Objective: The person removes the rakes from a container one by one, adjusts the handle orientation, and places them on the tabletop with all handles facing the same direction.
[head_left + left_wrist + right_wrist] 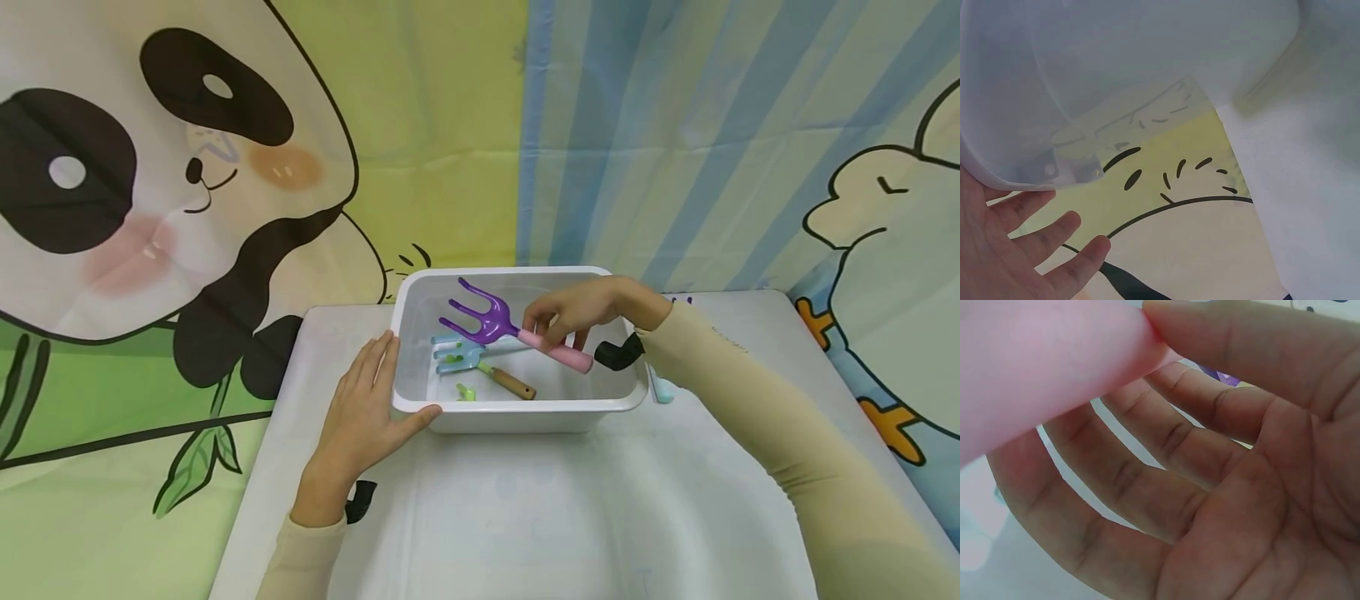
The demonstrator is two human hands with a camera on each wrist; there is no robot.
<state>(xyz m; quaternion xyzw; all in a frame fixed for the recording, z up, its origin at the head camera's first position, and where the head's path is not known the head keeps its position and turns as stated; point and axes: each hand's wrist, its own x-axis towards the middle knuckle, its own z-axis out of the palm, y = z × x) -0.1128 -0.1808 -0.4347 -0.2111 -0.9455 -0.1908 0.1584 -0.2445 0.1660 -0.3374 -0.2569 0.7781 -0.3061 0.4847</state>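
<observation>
Head, fork [495, 323], tines [465, 309] incl. (R wrist: hndl [1041, 369])

Setting: child-themed corner; home, playroom or staged booth, cannot tell which. Walls: creased printed hangings [442, 142], bearing cartoon panda [172, 208] on green and yellow, blue stripes [611, 125], white cartoon figure [907, 283] with orange feet. Furnishing: white-topped counter [517, 508], set against hangings.
</observation>
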